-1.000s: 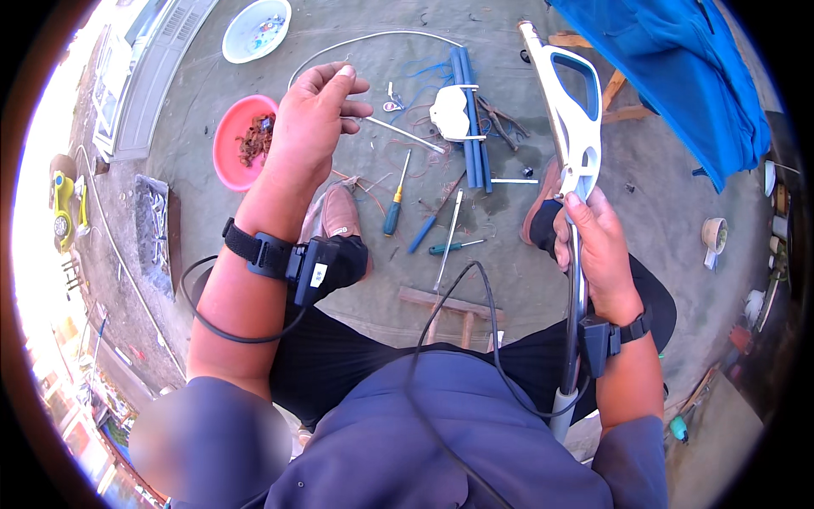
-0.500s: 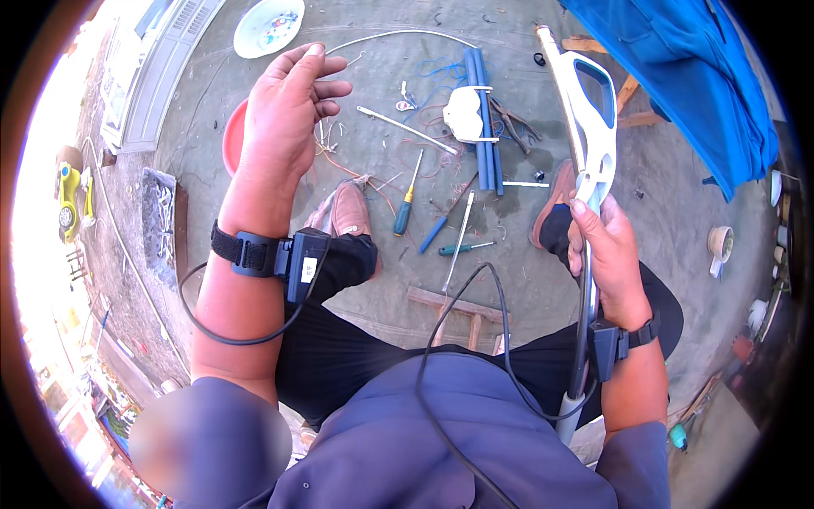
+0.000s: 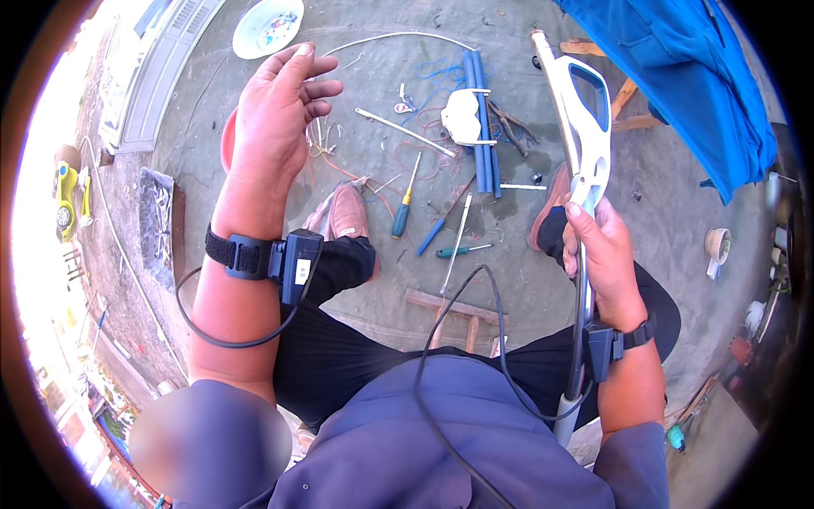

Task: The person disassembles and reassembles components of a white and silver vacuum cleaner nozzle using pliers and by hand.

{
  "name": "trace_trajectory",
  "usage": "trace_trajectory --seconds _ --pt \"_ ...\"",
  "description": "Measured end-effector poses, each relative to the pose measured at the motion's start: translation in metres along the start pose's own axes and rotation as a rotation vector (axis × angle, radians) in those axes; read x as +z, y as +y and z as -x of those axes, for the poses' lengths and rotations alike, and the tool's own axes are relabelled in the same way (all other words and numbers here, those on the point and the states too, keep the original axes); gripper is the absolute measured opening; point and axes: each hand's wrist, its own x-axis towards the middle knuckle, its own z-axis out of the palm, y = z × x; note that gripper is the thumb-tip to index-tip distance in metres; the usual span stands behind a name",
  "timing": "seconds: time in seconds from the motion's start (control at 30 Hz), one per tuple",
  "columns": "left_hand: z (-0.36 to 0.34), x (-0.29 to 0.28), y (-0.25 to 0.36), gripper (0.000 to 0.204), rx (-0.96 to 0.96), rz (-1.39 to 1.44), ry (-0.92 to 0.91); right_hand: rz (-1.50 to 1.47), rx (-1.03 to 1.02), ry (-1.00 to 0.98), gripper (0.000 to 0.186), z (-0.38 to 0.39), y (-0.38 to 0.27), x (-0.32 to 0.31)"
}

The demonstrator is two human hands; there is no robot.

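Note:
My left hand (image 3: 273, 114) is raised over a pink bowl (image 3: 228, 140), mostly hiding it; its fingers are slightly bent and apart, with nothing visible held. My right hand (image 3: 604, 250) grips a metal pole (image 3: 551, 93) just below its white plastic handle piece (image 3: 591, 127). On the ground between my feet lie blue tubes (image 3: 472, 76) with a white plastic part (image 3: 460, 123) across them, pliers (image 3: 514, 131), a yellow-and-teal screwdriver (image 3: 402, 212), a green-handled screwdriver (image 3: 451, 251), a blue-handled tool (image 3: 428, 239), thin rods (image 3: 405, 131) and scattered wires.
A white basin (image 3: 268, 25) holding small pieces stands at the top. Blue fabric (image 3: 678, 76) over wooden legs fills the upper right. A grey block (image 3: 159, 225), yellow tools (image 3: 66, 199) and a long pale panel (image 3: 153, 93) lie left. A wooden stick (image 3: 449, 305) lies near my knees.
My left hand has moved left and upward, covering more of the pink bowl. The ground items sit slightly further right in view. My right hand still grips the pole.

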Motion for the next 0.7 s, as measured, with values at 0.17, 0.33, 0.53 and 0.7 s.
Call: trace_trajectory --seconds 0.17,0.33,0.53,0.7 --pt "0.0004 -0.0003 0.0009 0.032 0.003 -0.014 0.005 0.015 -0.005 -0.009 0.023 0.0002 -0.0008 -0.0005" --pt "0.0001 -0.0010 0.0010 0.032 0.002 -0.007 0.006 0.026 -0.003 0.000 0.024 -0.0003 -0.0008 -0.0004" --pt "-0.0011 -0.0037 -0.0008 0.032 0.015 -0.034 -0.020 0.033 0.007 0.006 0.025 0.0000 -0.0004 -0.0004" --pt "-0.0019 -0.0045 -0.0006 0.033 0.018 -0.034 -0.020 0.026 0.003 0.000 0.025 -0.0005 -0.0001 -0.0015"
